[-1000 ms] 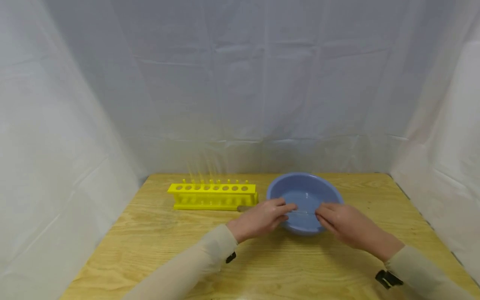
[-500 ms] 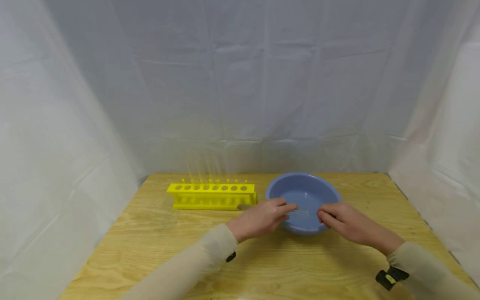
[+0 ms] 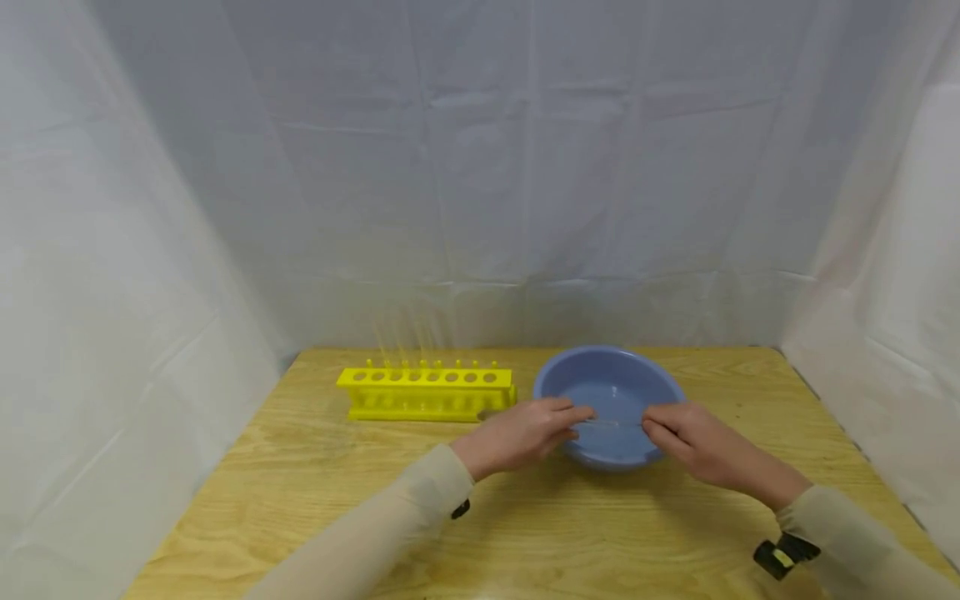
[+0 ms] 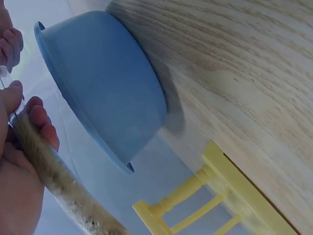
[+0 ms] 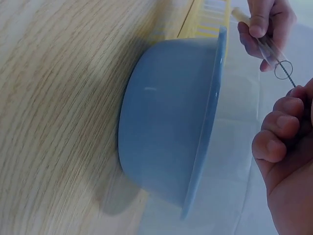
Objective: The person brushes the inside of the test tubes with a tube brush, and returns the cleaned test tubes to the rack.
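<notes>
My left hand (image 3: 525,433) grips a glass test tube (image 4: 73,193) held lengthwise over the near side of the blue basin (image 3: 609,352). Tan bristles of a test tube brush (image 4: 46,161) fill much of the tube in the left wrist view. My right hand (image 3: 701,446) pinches the brush's twisted wire handle (image 5: 290,77), which runs out of the tube's open mouth (image 5: 282,69). In the head view, a short gap separates the two hands. The end of the handle is hidden inside my right fingers.
A yellow test tube rack (image 3: 423,378) with a row of holes and several pegs stands left of the basin. A few clear tubes (image 3: 401,337) rise from its back. The wooden table (image 3: 570,542) ends at white sheeting (image 3: 480,183).
My right hand has shifted slightly right, away from the left hand, and its fingers have curled tighter. The left hand, basin and rack stay about where they were.
</notes>
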The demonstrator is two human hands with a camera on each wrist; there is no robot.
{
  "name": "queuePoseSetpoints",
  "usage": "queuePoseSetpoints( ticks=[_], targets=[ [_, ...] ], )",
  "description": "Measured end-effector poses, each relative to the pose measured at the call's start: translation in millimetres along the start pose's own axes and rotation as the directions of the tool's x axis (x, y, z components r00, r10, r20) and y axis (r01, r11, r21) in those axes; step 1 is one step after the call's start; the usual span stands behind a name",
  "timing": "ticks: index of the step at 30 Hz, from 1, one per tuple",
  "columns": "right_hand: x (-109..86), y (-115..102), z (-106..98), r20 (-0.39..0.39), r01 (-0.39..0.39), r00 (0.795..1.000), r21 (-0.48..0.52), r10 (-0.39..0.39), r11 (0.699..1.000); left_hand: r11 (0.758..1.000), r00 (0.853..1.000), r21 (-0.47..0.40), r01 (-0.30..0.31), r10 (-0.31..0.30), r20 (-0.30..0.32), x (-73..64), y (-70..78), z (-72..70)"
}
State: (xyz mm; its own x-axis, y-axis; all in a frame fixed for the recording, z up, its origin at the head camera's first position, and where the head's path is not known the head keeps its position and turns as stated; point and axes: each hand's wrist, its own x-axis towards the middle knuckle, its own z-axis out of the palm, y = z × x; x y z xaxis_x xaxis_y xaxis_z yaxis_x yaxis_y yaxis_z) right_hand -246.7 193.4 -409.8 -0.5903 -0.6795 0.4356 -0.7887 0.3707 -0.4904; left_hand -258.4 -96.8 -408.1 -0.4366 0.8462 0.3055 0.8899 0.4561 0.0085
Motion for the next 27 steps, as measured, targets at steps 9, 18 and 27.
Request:
queuePoseSetpoints(
  ticks=[9, 18, 27],
  targets=[
    [-11.8, 5, -16, -0.036, -0.062, 0.997, 0.027, 0.063, 0.998, 0.998, 0.998, -0.036, 0.057, -0.057, 0.004, -9.4, -6.9, -2.0],
    [-27.6, 12, -34, -0.081, -0.107, 0.991, -0.008, 0.106, 0.994, 0.998, 0.997, -0.011, 0.068, -0.069, -0.028, -17.9, -14.6, -2.9],
    [-36.3, 13, -47, -0.122, -0.087, 0.989, -0.062, 0.079, 0.994, 0.996, 0.997, -0.030, 0.078, -0.079, -0.024, -22.1, -16.2, -5.4]
  ],
)
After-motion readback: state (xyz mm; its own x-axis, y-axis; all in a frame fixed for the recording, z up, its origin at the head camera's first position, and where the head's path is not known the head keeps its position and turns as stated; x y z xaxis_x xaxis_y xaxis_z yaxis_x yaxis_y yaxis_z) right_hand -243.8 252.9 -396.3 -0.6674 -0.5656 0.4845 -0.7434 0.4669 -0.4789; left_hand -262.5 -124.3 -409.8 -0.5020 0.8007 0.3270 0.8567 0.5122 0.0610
